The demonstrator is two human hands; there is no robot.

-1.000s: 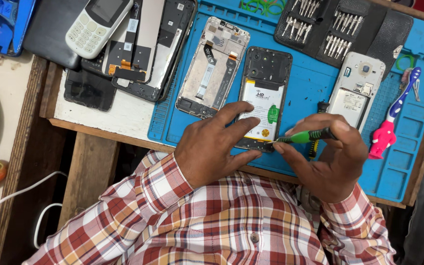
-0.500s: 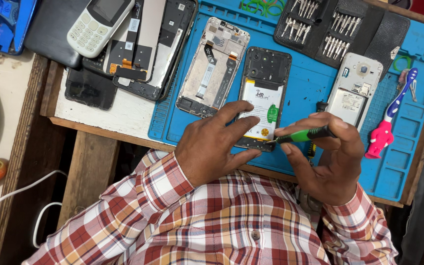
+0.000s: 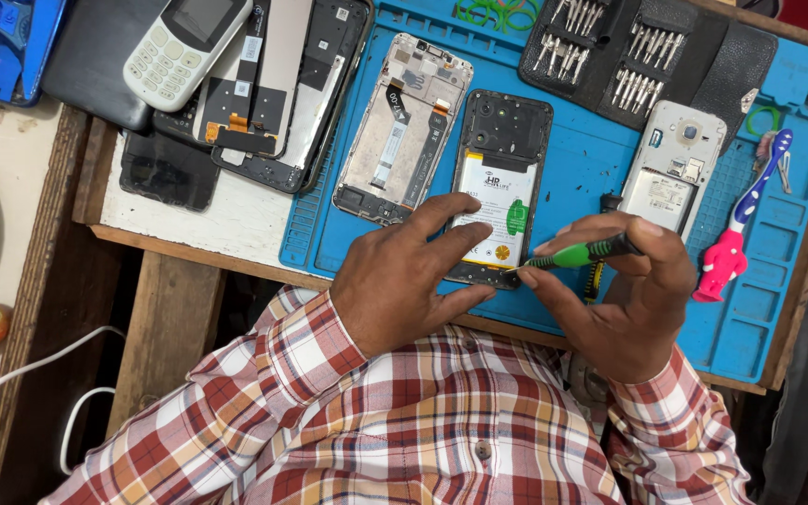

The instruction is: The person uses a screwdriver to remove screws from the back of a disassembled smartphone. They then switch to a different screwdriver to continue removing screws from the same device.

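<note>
both hands (image 3: 516, 290) unmoved, screwdriver (image 3: 584, 252) likewise

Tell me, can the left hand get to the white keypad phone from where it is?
Probably yes: the left hand rests on the opened phone, and the white keypad phone lies uncovered atop other parts, with nothing standing between.

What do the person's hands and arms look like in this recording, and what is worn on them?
Both the left hand and the right hand are bare, with no gloves, rings or watch visible. Both arms wear the long sleeves of a red, white and dark plaid button shirt, whose cuffs reach the wrists.
</note>
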